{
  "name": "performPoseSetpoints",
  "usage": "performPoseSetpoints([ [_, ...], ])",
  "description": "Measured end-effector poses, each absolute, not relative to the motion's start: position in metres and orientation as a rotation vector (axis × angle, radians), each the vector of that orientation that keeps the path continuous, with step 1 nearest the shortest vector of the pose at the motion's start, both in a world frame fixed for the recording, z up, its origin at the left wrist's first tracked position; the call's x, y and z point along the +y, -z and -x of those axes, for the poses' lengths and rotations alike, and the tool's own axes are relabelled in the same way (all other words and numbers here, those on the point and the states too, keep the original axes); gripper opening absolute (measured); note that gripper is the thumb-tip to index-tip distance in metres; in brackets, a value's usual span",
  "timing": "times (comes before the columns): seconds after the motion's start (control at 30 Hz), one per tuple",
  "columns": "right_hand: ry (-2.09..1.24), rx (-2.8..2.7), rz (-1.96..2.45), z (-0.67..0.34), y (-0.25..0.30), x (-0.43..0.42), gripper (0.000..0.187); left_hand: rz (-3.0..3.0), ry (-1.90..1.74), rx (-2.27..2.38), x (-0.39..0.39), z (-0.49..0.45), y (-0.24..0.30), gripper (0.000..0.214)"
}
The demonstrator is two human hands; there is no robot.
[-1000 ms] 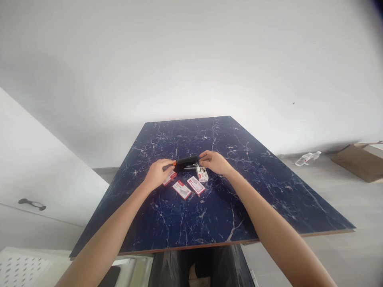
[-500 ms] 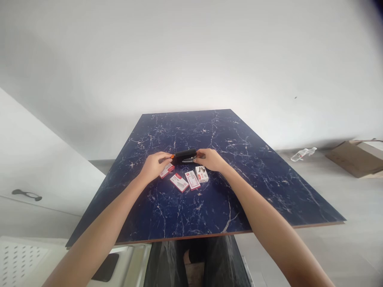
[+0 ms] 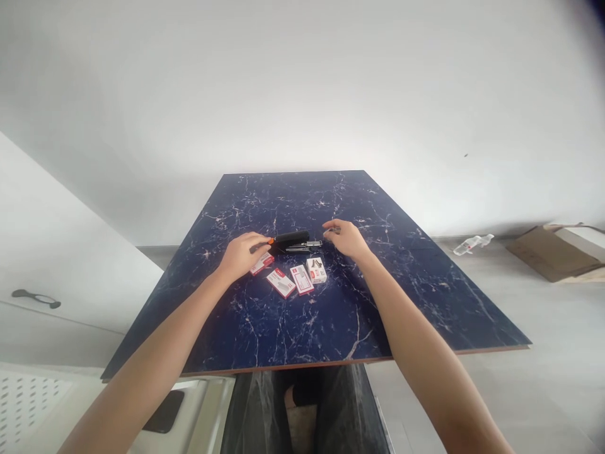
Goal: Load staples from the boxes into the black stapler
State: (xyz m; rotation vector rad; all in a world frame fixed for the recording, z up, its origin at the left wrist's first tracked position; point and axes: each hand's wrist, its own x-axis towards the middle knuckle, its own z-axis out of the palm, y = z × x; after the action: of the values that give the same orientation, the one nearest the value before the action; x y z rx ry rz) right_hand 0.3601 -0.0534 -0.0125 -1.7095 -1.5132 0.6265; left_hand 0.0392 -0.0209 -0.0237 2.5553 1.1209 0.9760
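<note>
A black stapler (image 3: 292, 239) with an orange part at its left end lies on the blue marble-patterned table (image 3: 283, 202). Its silvery metal magazine shows along the near side and pokes out to the right. My left hand (image 3: 242, 254) is closed on the orange end. To the right of the stapler, apart from it, my right hand (image 3: 347, 239) pinches a small silvery piece (image 3: 334, 232), too small to make out. Nearer to me lie a red-and-white staple box (image 3: 261, 263) beside my left fingers, a second such box (image 3: 281, 282), a flatter one (image 3: 301, 279) and a white box (image 3: 316, 270) with a picture.
The table's front edge (image 3: 283, 367) is just before my lap. On the floor at the right are a clear plastic bottle (image 3: 472, 244) and an open cardboard box (image 3: 543, 252). A white cabinet with a dark handle (image 3: 36, 298) stands at the left.
My right hand has moved off the stapler, to the right and slightly away from me, uncovering the metal end of the magazine. My left hand still holds the orange end.
</note>
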Motion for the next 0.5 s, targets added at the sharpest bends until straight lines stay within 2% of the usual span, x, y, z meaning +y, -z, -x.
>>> performPoseSetpoints([
  [0.17,-0.737,-1.505,1.433,-0.346,0.009,-0.059,0.025,-2.518,-0.97,1.1,-0.019,-0.038,0.025,0.03],
  [0.37,-0.699,-1.561,1.416,-0.343,0.006,-0.061,0.016,-2.511,-0.955,1.086,-0.02,-0.038,0.023,0.029],
  [0.5,-0.791,-1.661,1.41,-0.344,-0.001,-0.067,0.02,-2.512,-0.951,1.079,-0.02,-0.039,0.022,0.03],
])
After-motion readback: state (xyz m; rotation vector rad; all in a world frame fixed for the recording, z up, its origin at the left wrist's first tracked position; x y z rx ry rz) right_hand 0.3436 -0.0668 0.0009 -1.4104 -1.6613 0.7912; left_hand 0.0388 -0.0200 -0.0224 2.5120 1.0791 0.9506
